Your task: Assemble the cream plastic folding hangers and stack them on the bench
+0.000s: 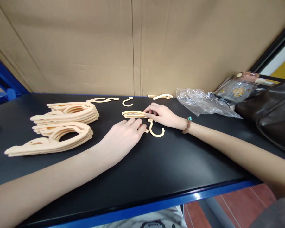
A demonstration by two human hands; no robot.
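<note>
My right hand point(161, 114) is closed in a pinch on the right end of a beige plastic hanger arm point(133, 113), which lies on the black table. Just in front of it, my left hand point(125, 136) rests low with its fingers curled down. A small beige tip shows beside its fingers; the rest of that piece is hidden beneath the hand. Right of my left hand lies a loose beige hanger hook point(156, 134). Another hook point(127, 102) lies farther back, near the cardboard.
Stacked beige folding hangers point(68, 139) stand on the left, with a loose hanger piece point(102, 100) behind them. More hanger arms point(160, 96) lie at the back. Clear plastic bags point(201, 102), a transparent pouch point(237, 90) and a dark leather bag point(270, 107) crowd the right. Cardboard point(97, 47) walls the back.
</note>
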